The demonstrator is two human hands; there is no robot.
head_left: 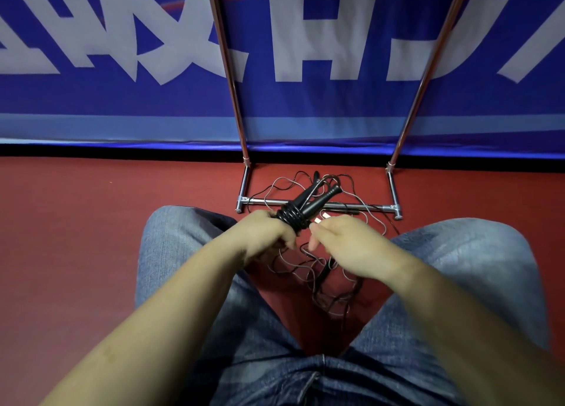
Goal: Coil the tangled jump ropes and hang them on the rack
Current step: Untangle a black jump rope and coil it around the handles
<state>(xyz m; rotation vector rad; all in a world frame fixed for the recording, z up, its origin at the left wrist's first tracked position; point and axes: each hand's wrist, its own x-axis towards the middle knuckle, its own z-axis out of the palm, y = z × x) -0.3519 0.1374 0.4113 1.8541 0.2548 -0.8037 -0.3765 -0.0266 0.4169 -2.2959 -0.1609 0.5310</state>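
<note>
My left hand point(269, 231) grips a black jump rope bundle point(301, 210), two black handles held side by side with cord wound tightly round them several times. My right hand point(345, 240) is just right of the bundle and pinches a small white piece point(319, 220) at its fingertips. Thin tangled rope cords point(324, 283) lie on the red floor between my knees. More loose cord point(293, 185) lies over the foot of the metal rack point(321, 205), whose two poles rise ahead of me.
I am sitting on a red floor point(76, 237) with legs in blue jeans point(183, 283) spread apart. A blue banner with large white characters point(122, 54) stands right behind the rack. The rack's top bar is out of view.
</note>
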